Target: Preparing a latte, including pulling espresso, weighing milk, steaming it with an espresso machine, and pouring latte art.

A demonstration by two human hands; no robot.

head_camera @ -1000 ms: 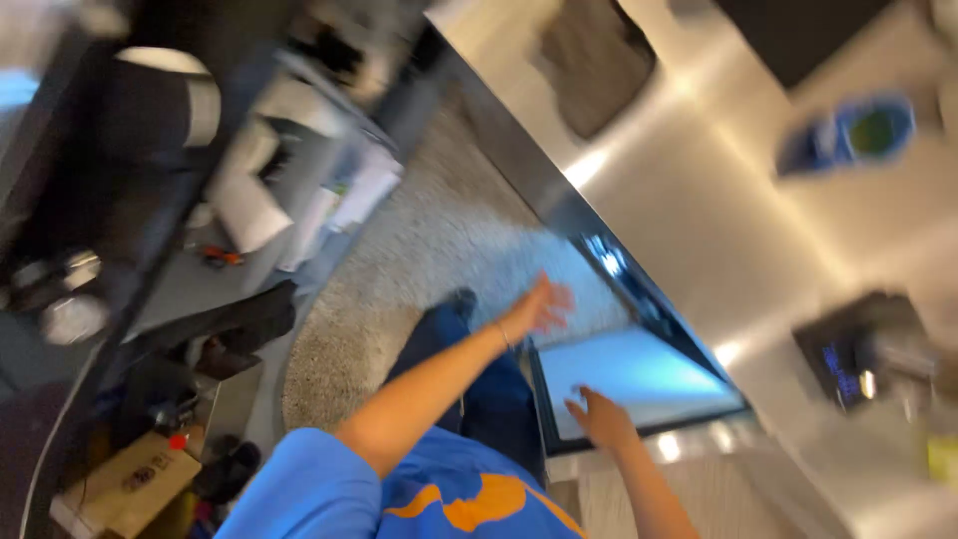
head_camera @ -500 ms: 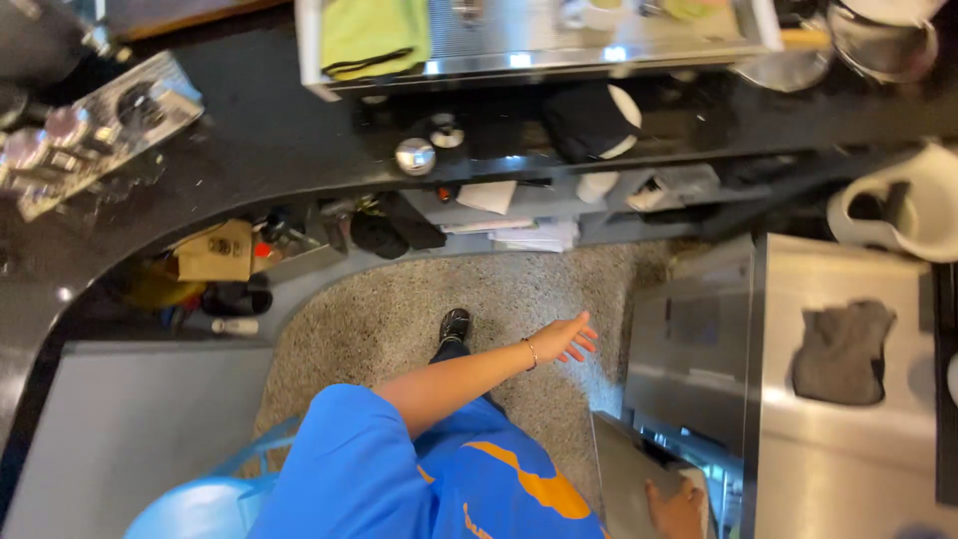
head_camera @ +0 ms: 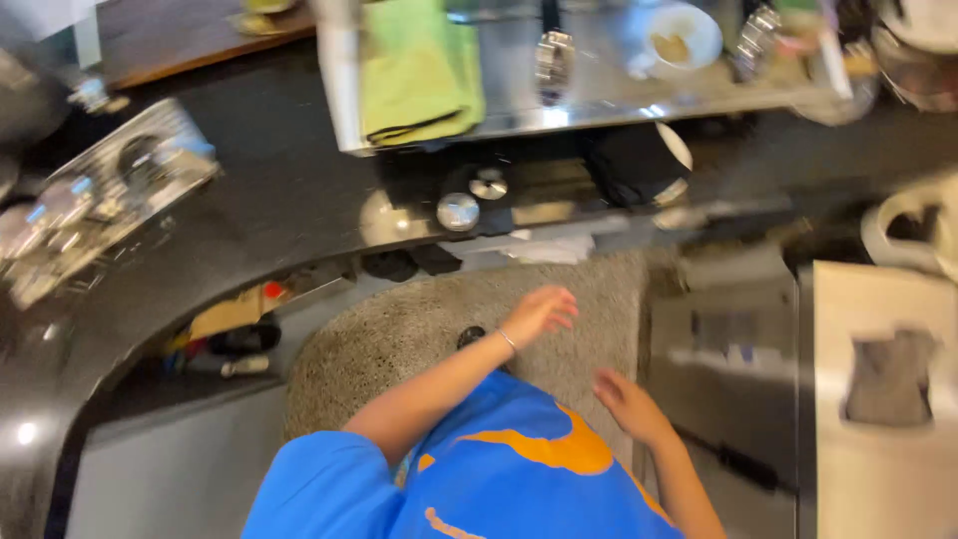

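My left hand [head_camera: 539, 311] reaches forward over the speckled floor [head_camera: 399, 339], fingers apart and holding nothing. A thin bracelet sits on its wrist. My right hand [head_camera: 624, 404] hangs lower and to the right, next to a steel cabinet front [head_camera: 728, 339]; it is also open and holds nothing. My blue shirt with orange markings [head_camera: 499, 479] fills the bottom of the view. The toe of a black shoe [head_camera: 469, 337] shows just below my left wrist. Neither hand touches anything.
A curved black counter [head_camera: 259, 220] wraps around the left and far side. A steel machine top [head_camera: 559, 90] carries a folded green cloth [head_camera: 419, 70] and a white cup [head_camera: 679, 40]. A grey cloth [head_camera: 888, 374] lies on the right steel counter. Clutter sits on shelves under the counter.
The view has swung from the steel counter toward the black counter. My right hand has come off the steel surface, and both hands now hang over the floor.
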